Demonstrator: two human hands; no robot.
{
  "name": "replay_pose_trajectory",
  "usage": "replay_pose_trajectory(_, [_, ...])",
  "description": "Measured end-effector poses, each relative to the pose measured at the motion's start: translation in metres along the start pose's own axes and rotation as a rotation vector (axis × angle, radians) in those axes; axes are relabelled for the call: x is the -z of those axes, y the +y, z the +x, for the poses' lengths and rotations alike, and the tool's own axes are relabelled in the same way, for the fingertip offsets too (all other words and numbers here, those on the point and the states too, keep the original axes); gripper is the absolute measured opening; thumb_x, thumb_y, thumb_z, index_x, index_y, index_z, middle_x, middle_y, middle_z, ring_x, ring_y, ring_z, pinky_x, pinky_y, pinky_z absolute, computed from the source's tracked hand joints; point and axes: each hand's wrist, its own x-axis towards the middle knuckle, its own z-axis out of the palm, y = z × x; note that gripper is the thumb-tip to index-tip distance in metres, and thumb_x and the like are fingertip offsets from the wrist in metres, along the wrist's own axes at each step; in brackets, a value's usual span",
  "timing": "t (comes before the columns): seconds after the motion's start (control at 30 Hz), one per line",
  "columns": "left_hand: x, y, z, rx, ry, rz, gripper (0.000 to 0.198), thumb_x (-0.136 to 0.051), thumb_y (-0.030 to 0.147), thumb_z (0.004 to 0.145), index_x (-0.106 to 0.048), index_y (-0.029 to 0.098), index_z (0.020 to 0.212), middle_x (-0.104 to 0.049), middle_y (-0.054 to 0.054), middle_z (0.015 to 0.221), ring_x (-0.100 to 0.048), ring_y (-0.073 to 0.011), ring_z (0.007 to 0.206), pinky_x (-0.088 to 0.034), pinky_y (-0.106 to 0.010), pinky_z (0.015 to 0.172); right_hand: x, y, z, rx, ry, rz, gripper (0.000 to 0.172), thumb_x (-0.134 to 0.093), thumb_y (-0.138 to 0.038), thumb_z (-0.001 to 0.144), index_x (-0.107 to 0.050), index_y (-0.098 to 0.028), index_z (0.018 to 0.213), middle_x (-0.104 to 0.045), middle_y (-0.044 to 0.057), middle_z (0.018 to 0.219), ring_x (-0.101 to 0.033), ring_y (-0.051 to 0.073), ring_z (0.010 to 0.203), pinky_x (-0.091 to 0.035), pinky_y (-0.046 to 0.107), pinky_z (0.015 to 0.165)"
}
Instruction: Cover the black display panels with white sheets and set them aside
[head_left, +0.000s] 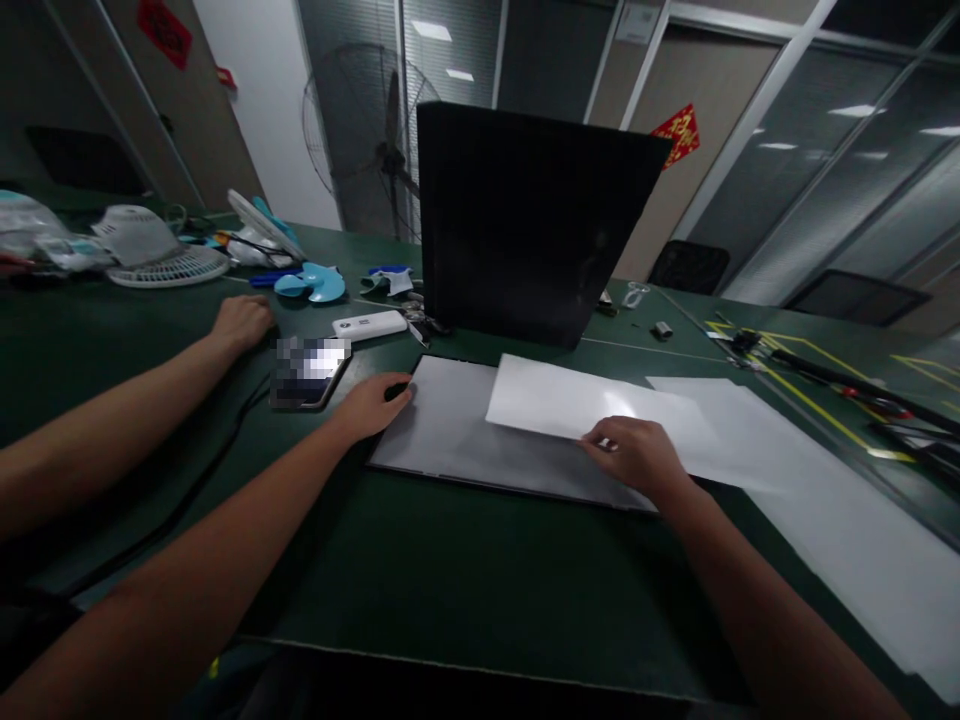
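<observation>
A flat grey-white panel with a thin dark frame lies on the green table. My left hand rests at the panel's left edge, its fingers curled round that side. Between the thumb and fingers of my right hand is the front edge of a white sheet, which is raised at a slant over the panel's right part. The sheet's right end overlaps other white sheets on the table.
A black upright panel stands behind. Left are another person's hand, a phone, a white power bank, blue fan blades and fan parts. Dark strips lie at right; the table's front edge is near.
</observation>
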Motion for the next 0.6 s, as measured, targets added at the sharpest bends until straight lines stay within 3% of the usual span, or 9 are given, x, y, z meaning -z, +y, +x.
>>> replay_pose_trajectory(0.13, [-0.005, -0.004, 0.001, -0.096, -0.062, 0.08, 0.065, -0.042, 0.053, 0.1, -0.064, 0.017, 0.149, -0.056, -0.013, 0.161, -0.051, -0.0312, 0.15, -0.034, -0.049, 0.127, -0.008, -0.039, 0.003, 0.295, -0.053, 0.077, 0.025, -0.056, -0.032, 0.102, -0.081, -0.026, 0.101, -0.082, 0.004, 0.098, -0.075, 0.02, 0.084, -0.057, 0.032, 0.074])
replay_pose_trajectory(0.23, [-0.007, -0.005, 0.002, -0.102, -0.075, 0.101, 0.065, -0.034, 0.054, 0.103, -0.065, 0.018, 0.148, -0.054, -0.012, 0.162, -0.048, -0.031, 0.152, -0.034, -0.051, 0.127, -0.013, -0.054, 0.0, 0.423, -0.075, 0.197, 0.026, -0.061, -0.041, 0.102, -0.08, -0.025, 0.111, -0.082, 0.005, 0.106, -0.076, 0.021, 0.09, -0.06, 0.034, 0.078])
replay_pose_trajectory(0.3, [-0.008, -0.005, 0.002, -0.103, -0.066, 0.094, 0.066, -0.032, 0.055, 0.104, -0.066, 0.018, 0.147, -0.055, -0.012, 0.161, -0.048, -0.0311, 0.152, -0.034, -0.052, 0.127, -0.016, -0.05, -0.001, 0.441, -0.063, 0.314, 0.037, -0.06, -0.051, 0.102, -0.078, -0.025, 0.122, -0.081, 0.007, 0.115, -0.076, 0.022, 0.096, -0.061, 0.036, 0.082])
replay_pose_trajectory(0.37, [-0.008, -0.005, 0.002, -0.108, -0.07, 0.097, 0.065, -0.033, 0.055, 0.104, -0.066, 0.017, 0.147, -0.056, -0.013, 0.161, -0.049, -0.0312, 0.151, -0.034, -0.052, 0.127, -0.017, -0.032, 0.0, 0.32, 0.0, 0.341, 0.045, -0.054, -0.055, 0.104, -0.075, -0.025, 0.13, -0.079, 0.009, 0.123, -0.075, 0.024, 0.106, -0.061, 0.041, 0.091])
replay_pose_trajectory(0.47, [-0.008, -0.005, 0.002, -0.109, -0.085, 0.135, 0.063, -0.04, 0.053, 0.102, -0.062, 0.018, 0.151, -0.054, -0.012, 0.163, -0.048, -0.0302, 0.152, -0.032, -0.05, 0.128, -0.021, 0.017, -0.001, -0.084, 0.102, 0.146, 0.049, -0.048, -0.056, 0.105, -0.074, -0.026, 0.135, -0.072, 0.011, 0.138, -0.066, 0.03, 0.13, -0.052, 0.053, 0.112])
replay_pose_trajectory(0.53, [-0.009, -0.005, 0.002, -0.099, -0.086, 0.158, 0.064, -0.044, 0.052, 0.1, -0.057, 0.02, 0.154, -0.052, -0.011, 0.164, -0.046, -0.0298, 0.153, -0.031, -0.049, 0.129, -0.027, 0.054, -0.004, -0.3, 0.047, 0.015, 0.058, -0.052, -0.06, 0.102, -0.068, -0.024, 0.143, -0.063, 0.013, 0.151, -0.054, 0.034, 0.145, -0.044, 0.056, 0.121])
replay_pose_trajectory(0.6, [-0.011, -0.007, 0.003, -0.094, -0.085, 0.17, 0.066, -0.044, 0.052, 0.101, -0.054, 0.02, 0.157, -0.05, -0.011, 0.165, -0.045, -0.0308, 0.154, -0.031, -0.051, 0.129, -0.033, 0.085, -0.01, -0.467, -0.054, -0.053, 0.07, -0.057, -0.067, 0.096, -0.064, -0.021, 0.148, -0.06, 0.016, 0.154, -0.053, 0.037, 0.146, -0.043, 0.057, 0.12])
